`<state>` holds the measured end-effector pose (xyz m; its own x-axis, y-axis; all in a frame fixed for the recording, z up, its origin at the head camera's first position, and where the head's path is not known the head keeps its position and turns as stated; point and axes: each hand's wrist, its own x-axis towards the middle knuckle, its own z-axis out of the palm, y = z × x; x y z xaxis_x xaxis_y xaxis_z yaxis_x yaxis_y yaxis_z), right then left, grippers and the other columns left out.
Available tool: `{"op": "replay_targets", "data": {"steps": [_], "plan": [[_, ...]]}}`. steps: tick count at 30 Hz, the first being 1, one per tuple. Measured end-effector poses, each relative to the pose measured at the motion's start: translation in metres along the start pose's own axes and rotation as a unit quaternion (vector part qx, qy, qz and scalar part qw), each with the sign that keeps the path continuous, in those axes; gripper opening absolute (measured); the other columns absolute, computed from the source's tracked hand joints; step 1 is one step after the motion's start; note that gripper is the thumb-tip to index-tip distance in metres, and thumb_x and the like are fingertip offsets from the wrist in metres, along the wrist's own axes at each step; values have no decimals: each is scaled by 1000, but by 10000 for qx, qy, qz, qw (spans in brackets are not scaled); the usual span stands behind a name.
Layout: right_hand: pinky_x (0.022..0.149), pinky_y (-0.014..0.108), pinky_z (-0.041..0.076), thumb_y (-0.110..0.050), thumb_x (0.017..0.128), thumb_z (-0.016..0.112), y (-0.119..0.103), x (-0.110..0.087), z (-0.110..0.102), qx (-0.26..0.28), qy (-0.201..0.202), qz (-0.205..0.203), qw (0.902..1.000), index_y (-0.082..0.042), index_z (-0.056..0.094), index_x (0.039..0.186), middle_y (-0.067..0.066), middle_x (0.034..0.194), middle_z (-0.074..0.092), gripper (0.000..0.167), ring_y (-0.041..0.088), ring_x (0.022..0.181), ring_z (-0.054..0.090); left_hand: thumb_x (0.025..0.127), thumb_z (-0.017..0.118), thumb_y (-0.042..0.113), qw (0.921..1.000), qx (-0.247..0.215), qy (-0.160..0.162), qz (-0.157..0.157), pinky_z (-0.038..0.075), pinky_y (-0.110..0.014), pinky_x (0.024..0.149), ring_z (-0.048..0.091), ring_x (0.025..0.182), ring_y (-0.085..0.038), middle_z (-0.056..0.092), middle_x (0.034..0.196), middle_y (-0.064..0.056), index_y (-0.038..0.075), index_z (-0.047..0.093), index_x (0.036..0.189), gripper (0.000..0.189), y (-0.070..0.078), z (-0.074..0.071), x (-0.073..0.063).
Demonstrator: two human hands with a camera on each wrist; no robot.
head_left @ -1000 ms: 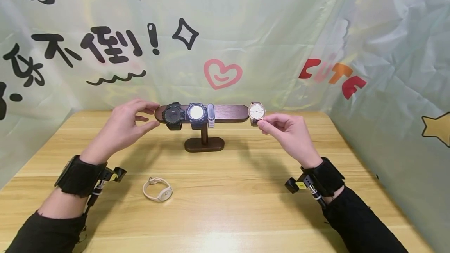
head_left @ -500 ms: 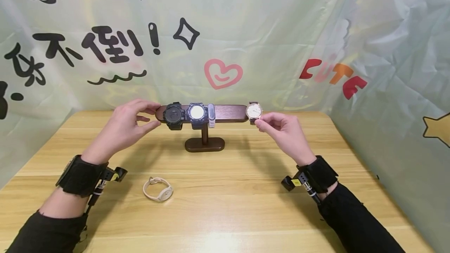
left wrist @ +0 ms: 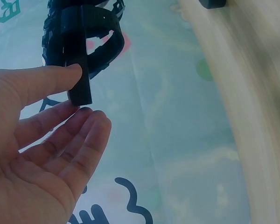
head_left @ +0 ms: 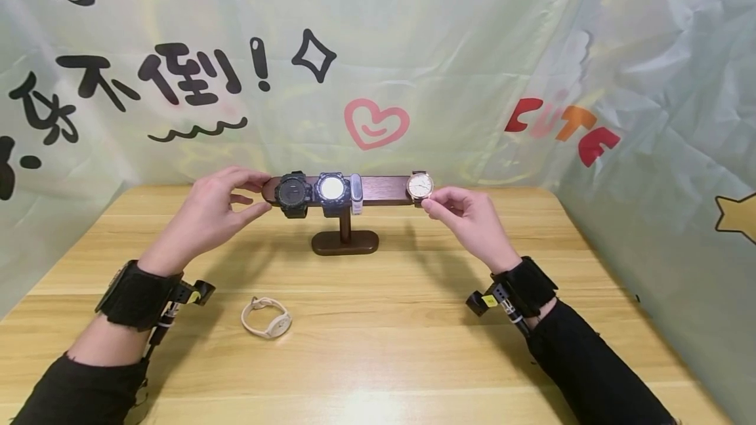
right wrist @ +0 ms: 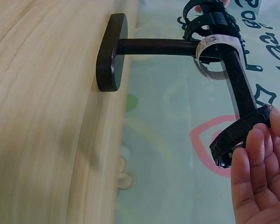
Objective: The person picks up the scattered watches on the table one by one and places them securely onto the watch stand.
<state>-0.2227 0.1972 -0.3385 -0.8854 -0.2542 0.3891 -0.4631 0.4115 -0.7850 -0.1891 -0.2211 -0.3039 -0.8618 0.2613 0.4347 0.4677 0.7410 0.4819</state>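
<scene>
A dark wooden watch stand (head_left: 384, 190) stands at the back of the table. My left hand (head_left: 209, 208) pinches the left end of its bar between thumb and forefinger; the other fingers extend loosely in the left wrist view. On the bar sit a black watch (head_left: 292, 191), a second dark watch (head_left: 332, 189) with a bright face, and a slim pale-strapped band (head_left: 356, 193). At the bar's right end, my right hand (head_left: 472, 218) grips a round-faced watch (head_left: 420, 185). Its dark strap (right wrist: 238, 133) loops around the bar tip in the right wrist view.
A cream-coloured watch (head_left: 277, 325) lies on the wooden table (head_left: 378, 359), front left of the stand's base (head_left: 345, 242). A printed cloth backdrop (head_left: 461, 71) hangs behind the table and along its sides.
My right hand has moved left with the round-faced watch, sliding it from beside the bar's right tip onto that end. The left hand keeps its hold on the stand.
</scene>
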Motion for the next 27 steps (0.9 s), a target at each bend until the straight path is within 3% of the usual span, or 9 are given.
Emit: {"op": "replay_targets", "data": {"steps": [13, 23, 27], "plan": [[66, 23, 46, -29, 104, 74, -3, 4, 3, -432, -157, 170, 9988, -10, 79, 102, 10, 94, 75, 19, 18, 78, 62, 95, 80, 5, 10000, -6, -24, -72, 66, -48, 91, 73, 109, -39, 71, 124, -21, -2, 69, 134, 41, 0, 0, 1], [70, 23, 52, -33, 103, 75, -3, 9, 7, -750, -71, 282, 9968, -14, 76, 101, 7, 97, 77, 20, 22, 82, 69, 94, 80, 2, 10000, 75, 9, 60, 67, -48, 88, 74, 107, -40, 71, 122, -20, -4, 69, 132, 39, -3, 0, 0], [76, 23, 56, -33, 102, 76, -2, 10, 7, -773, -27, 292, 9966, -11, 70, 107, 6, 102, 78, 23, 22, 90, 71, 94, 80, 2, 10000, 74, 2, 59, 67, -47, 88, 75, 106, -37, 71, 122, -20, -3, 69, 131, 40, -3, 0, 0]]}}
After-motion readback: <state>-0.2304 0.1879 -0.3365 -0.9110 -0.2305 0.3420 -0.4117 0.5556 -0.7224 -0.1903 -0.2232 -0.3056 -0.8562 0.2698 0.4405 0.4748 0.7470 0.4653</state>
